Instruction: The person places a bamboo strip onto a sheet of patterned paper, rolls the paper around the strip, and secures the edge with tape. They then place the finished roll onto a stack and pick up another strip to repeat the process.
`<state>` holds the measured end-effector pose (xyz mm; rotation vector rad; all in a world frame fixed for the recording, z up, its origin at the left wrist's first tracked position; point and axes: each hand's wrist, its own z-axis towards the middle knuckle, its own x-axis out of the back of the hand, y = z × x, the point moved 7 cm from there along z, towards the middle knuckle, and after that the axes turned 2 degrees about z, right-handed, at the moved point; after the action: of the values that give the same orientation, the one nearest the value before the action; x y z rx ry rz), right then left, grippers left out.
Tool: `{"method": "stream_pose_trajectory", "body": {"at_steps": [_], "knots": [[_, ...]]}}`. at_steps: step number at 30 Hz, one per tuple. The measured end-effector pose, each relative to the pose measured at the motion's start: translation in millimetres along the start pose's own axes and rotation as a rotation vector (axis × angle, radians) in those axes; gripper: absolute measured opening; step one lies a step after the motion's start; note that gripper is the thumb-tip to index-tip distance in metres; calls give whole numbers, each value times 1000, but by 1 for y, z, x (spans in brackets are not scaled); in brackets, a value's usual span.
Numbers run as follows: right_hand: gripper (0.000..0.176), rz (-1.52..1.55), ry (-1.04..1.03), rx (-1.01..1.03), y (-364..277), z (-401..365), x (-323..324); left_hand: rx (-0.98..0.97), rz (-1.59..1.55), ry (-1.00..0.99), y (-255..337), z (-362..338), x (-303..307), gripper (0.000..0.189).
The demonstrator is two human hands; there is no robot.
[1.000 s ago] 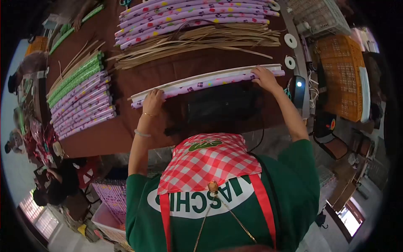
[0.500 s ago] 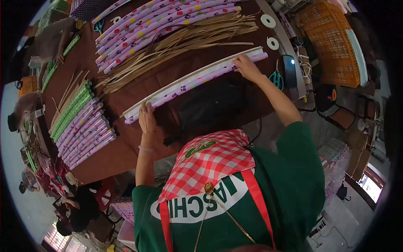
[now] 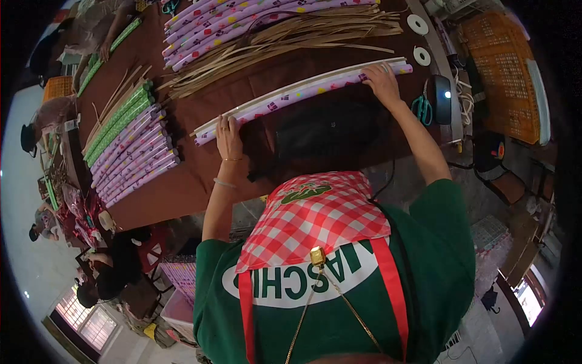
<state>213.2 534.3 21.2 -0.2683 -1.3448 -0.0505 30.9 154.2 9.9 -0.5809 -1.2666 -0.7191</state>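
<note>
Little has shifted but the view. The left hand (image 3: pixel 229 134) and right hand (image 3: pixel 382 82) remain well apart at either end of the long lilac roll (image 3: pixel 297 96), fingers pressed flat on it, not wrapped round. It lies slantwise on the brown desk (image 3: pixel 200 179), just beyond a black mat (image 3: pixel 330 130), a white edge of paper still showing along its far side. Many finished rolls (image 3: pixel 130 159), slim and glossy with printed patterns, lie stacked to the left. Pale flat strips (image 3: pixel 285 39), dry and fibrous, lie loose beyond, so much is wrapped, more waits.
</note>
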Motion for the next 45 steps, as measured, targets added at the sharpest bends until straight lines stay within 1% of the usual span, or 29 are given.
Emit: {"method": "stream_pose_trajectory", "body": {"at_steps": [2, 3, 5, 6, 7, 9, 10, 11, 13, 14, 15, 16, 17, 18, 19, 20, 22, 27, 29, 30, 33, 34, 35, 37, 40, 45], "knots": [[31, -2, 31, -5, 0, -2, 0, 51, 43, 38, 15, 10, 19, 40], [31, -1, 30, -24, 0, -3, 0, 27, 7, 42, 24, 15, 21, 42], [32, 0, 33, -49, -1, -6, -1, -122, -88, -16, 47, 27, 21, 38], [32, 14, 54, -59, -2, -8, -2, -112, -163, -34, 48, 31, 11, 34], [32, 24, 75, -70, -1, -10, -2, -119, -166, -35, 48, 30, 5, 34], [34, 45, 30, -116, 3, -11, -8, -66, -199, 49, 46, 31, 3, 29], [35, 67, 19, -130, 6, -11, -5, -33, -198, -11, 45, 31, 3, 31], [30, 160, -10, -107, 11, -12, 0, -48, -182, -23, 46, 31, 4, 32], [25, 270, 118, -158, 39, -13, 32, -98, -145, -33, 44, 28, -3, 40], [20, 281, 183, -248, 74, -21, 32, -98, -98, -55, 42, 26, -10, 38], [19, 304, 200, -365, 105, -27, 35, -97, -51, -82, 40, 23, -16, 37], [18, 325, 218, -485, 137, -35, 36, -113, -53, -57, 43, 21, -11, 39], [19, 336, 243, -491, 161, -38, 38, -111, -73, -47, 44, 22, -9, 43], [21, 511, 134, -599, 183, -41, 25, -110, -93, -34, 46, 23, -7, 48], [23, 686, 23, -703, 198, -41, 16, -100, -57, -64, 46, 22, -8, 48], [24, 743, -72, -791, 207, -42, 5, -84, -60, -65, 46, 21, -8, 47], [25, 754, -250, -805, 208, -34, -1, -83, -74, -63, 49, 22, -2, 42], [26, 839, -363, -830, 206, -23, -5, -64, -24, -156, 50, 25, -3, 39], [26, 990, -378, -836, 205, -23, -14, -77, -15, -126, 49, 24, -3, 39], [26, 996, -388, -840, 206, -22, -15, -76, -12, -138, 50, 26, 0, 39], [25, 917, -464, -779, 205, -21, -15, -72, -61, -168, 53, 29, 5, 38], [24, 901, -390, -684, 204, -17, -15, -68, -57, -174, 53, 29, 4, 38], [24, 903, -398, -686, 205, -18, -17, -64, -54, -179, 52, 28, 3, 39], [23, 761, -381, -700, 203, -14, -10, -58, -50, -194, 50, 28, 1, 38], [21, 752, -412, -743, 211, -14, -20, -61, -29, -208, 47, 26, 0, 38], [20, 674, -472, -806, 204, -4, -3, -92, -42, -172, 47, 26, -1, 40]]}}
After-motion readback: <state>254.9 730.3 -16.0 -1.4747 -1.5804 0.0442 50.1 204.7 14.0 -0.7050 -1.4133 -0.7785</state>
